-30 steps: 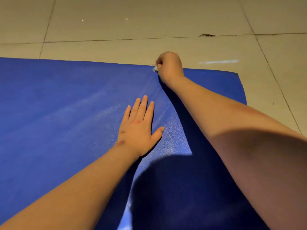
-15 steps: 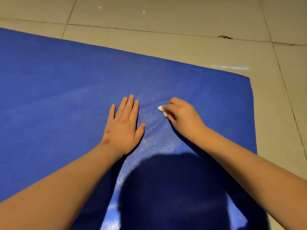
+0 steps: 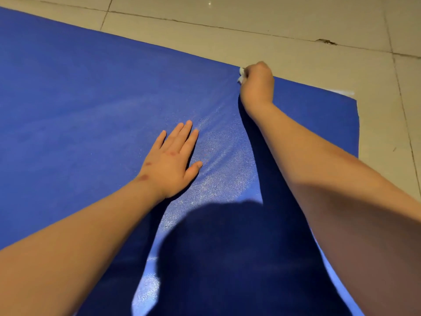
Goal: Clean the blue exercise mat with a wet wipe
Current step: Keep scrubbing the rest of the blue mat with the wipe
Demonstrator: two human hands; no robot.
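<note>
1. Here we show the right hand (image 3: 257, 82) closed in a fist around a bunched white wet wipe (image 3: 241, 75), of which only a small tuft shows at the thumb side; the arm is stretched far forward

2. The left hand (image 3: 173, 161) lies flat with fingers spread, palm down on the blue exercise mat (image 3: 91, 99), well short of the right hand and to its left; we judge that it braces the mat

3. The wipe sits at the mat's far edge, where the mat meets the tiled floor (image 3: 250, 21). From this hand nearly all of the mat lies nearer the body and to the left, and only a short stretch runs rightward to the far right corner

4. The far edge runs from upper left down to the right; how far the mat extends to the left is cut off by the frame, so we cannot give its long axis

5. A glistening band lies between the two hands, which we take to be wet; we judge the next stroke would draw the wipe back toward the body, with the right hand the only one placed to do it

6. We can read no brand, label or writing on the mat, wipe or floor
</note>
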